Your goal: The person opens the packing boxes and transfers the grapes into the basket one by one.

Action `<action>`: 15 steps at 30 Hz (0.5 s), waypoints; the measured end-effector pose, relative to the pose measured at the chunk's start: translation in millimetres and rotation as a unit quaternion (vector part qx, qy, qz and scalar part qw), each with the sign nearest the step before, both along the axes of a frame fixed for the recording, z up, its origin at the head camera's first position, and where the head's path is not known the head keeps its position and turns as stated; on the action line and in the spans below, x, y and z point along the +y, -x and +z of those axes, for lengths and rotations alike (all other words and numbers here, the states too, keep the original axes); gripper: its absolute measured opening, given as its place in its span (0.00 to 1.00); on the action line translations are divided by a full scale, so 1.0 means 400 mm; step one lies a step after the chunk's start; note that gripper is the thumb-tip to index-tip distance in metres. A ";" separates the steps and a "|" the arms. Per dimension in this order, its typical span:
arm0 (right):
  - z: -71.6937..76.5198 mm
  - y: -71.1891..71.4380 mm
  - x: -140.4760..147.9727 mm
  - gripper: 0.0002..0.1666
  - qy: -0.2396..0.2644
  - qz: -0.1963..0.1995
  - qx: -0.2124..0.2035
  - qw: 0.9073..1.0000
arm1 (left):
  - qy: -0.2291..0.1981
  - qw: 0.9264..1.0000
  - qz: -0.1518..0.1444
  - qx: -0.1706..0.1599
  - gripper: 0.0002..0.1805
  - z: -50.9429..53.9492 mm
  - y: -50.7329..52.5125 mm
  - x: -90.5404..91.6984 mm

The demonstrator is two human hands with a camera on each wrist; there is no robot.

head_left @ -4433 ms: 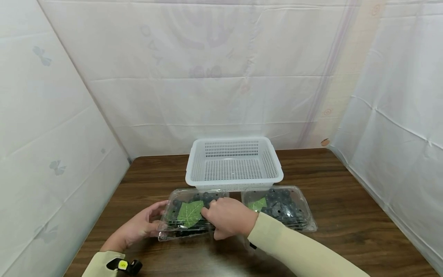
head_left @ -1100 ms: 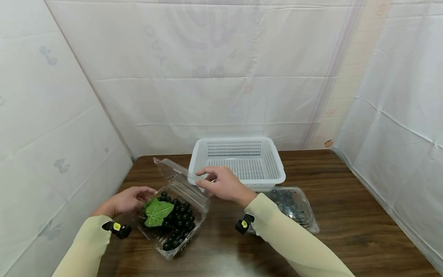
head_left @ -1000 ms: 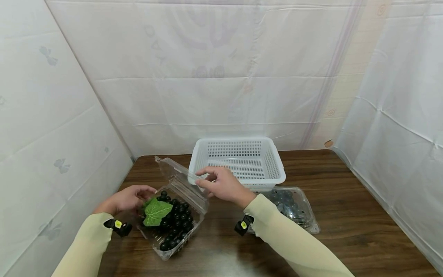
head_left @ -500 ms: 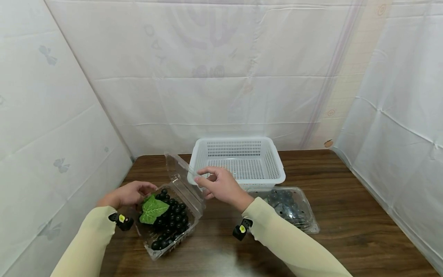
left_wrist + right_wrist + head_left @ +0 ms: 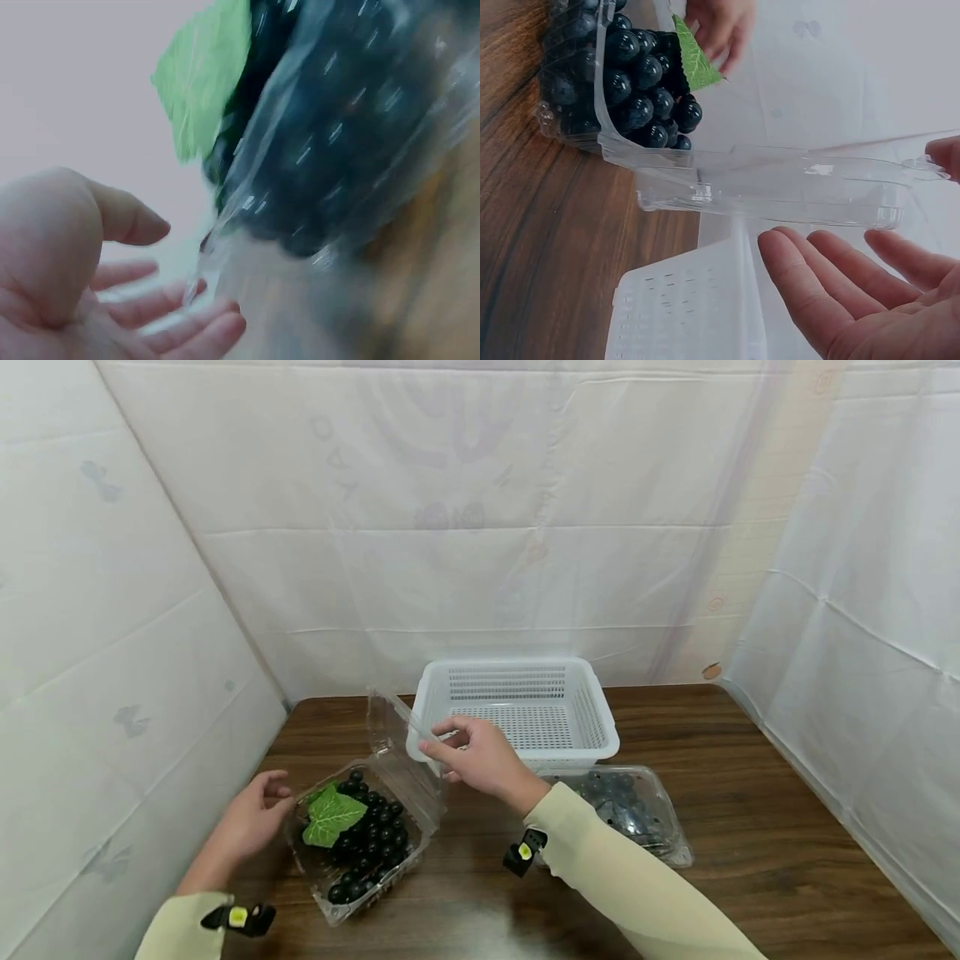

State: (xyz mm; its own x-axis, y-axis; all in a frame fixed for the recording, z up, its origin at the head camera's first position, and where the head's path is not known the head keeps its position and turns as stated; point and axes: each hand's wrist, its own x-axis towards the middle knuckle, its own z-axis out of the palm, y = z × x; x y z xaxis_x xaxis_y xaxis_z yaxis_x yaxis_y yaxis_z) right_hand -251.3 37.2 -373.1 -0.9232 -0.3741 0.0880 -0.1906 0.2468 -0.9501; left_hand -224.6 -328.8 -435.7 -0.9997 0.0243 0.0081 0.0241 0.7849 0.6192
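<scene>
A clear plastic box with its lid raised stands left of centre, holding dark grapes [image 5: 382, 839] and a green leaf [image 5: 335, 816]. The right hand [image 5: 483, 760] holds the edge of the clear lid [image 5: 408, 772]; in the right wrist view the thumb is at the rim of the lid [image 5: 802, 184], with the fingers beneath it. The left hand [image 5: 251, 818] is beside the box's left side, fingers loosely bent and holding nothing. In the left wrist view, the left hand [image 5: 82, 277] is near the box's edge, and the view is blurred.
A white perforated basket [image 5: 513, 753] stands behind, near the table's back edge. A second clear box of grapes [image 5: 626, 814], its lid closed, lies in front of it to the right, partly behind the right sleeve. White sheets [image 5: 465, 527] surround the wooden table [image 5: 750, 777].
The closed left box is now turned with its lid up. Over the last half second the left hand has let go and moved left and down; the right hand has stayed on the lid.
</scene>
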 end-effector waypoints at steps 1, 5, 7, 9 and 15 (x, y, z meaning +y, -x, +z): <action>0.003 0.002 0.000 0.27 0.000 0.001 -0.004 1.000 | -0.005 1.000 0.014 -0.014 0.33 -0.002 -0.018 0.005; 0.014 0.019 -0.002 0.27 -0.006 0.010 -0.023 1.000 | -0.068 0.993 0.060 -0.072 0.42 -0.010 -0.077 0.029; 0.023 0.026 -0.005 0.28 -0.013 0.017 -0.030 0.999 | -0.108 0.987 0.077 -0.093 0.45 -0.013 -0.099 0.040; 0.031 0.033 -0.010 0.28 -0.020 0.022 -0.035 0.999 | -0.153 0.979 0.084 -0.105 0.47 -0.020 -0.117 0.048; 0.058 0.043 -0.021 0.23 -0.047 0.040 -0.047 0.997 | -0.255 0.951 0.090 -0.151 0.48 -0.041 -0.155 0.071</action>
